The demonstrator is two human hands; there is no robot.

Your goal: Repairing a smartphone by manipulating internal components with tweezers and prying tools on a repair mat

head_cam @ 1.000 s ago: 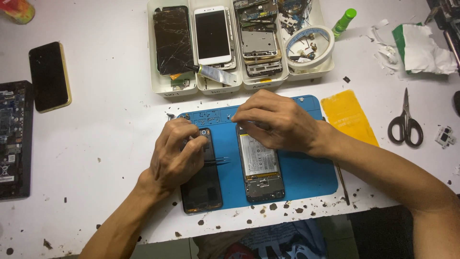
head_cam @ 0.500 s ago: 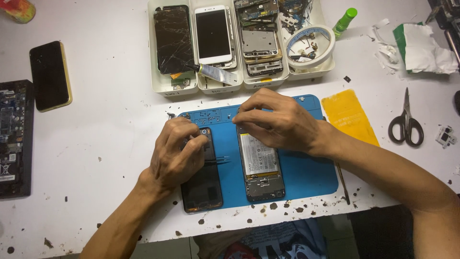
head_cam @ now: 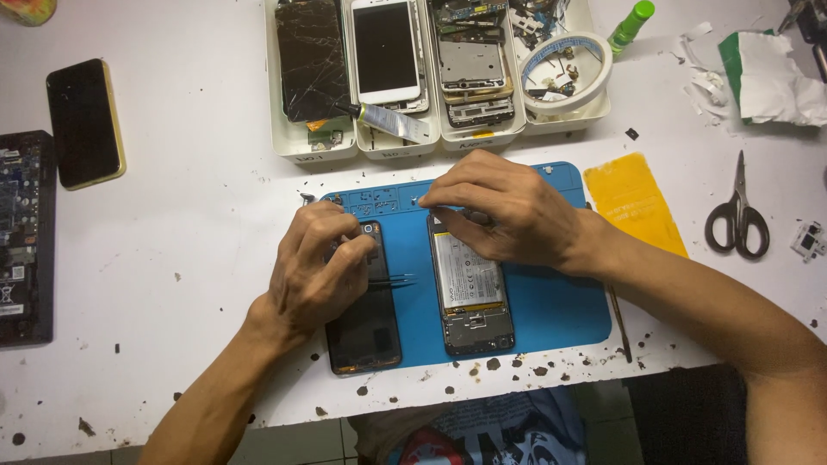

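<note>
1. Hands hold almost the same pose as half a second and a full second earlier; neither has shifted noticeably, so the work stays at the top edge of the opened phone and is fine, stationary handling.
2. Left hand (head_cam: 314, 271) is curled nearly closed over the back cover (head_cam: 363, 323), a dark panel lying on the near left of the blue mat (head_cam: 551, 301). Tweezers (head_cam: 398, 280) project from under its fingers; the exact grip is hidden.
3. Right hand (head_cam: 508, 211) rests palm down, fingers bent and pressed together at the upper end of the opened phone (head_cam: 472, 288). Whether it pinches anything cannot be told.
4. Opened phone lies face down on the mat centre, beside the back cover; its pale battery carries a printed label across the middle.
5. Yellow sheet (head_cam: 633, 202) lies just right of the mat; scissors (head_cam: 736, 215) lie further right.
6. Farther back, white trays (head_cam: 314, 151) hold a cracked black phone (head_cam: 310, 56), a white phone (head_cam: 388, 52), bare frames and a tape ring (head_cam: 564, 60). A small tube (head_cam: 388, 122) lies across the tray edges.
7. Green bottle (head_cam: 631, 21) stands at the far right of the trays.
</note>
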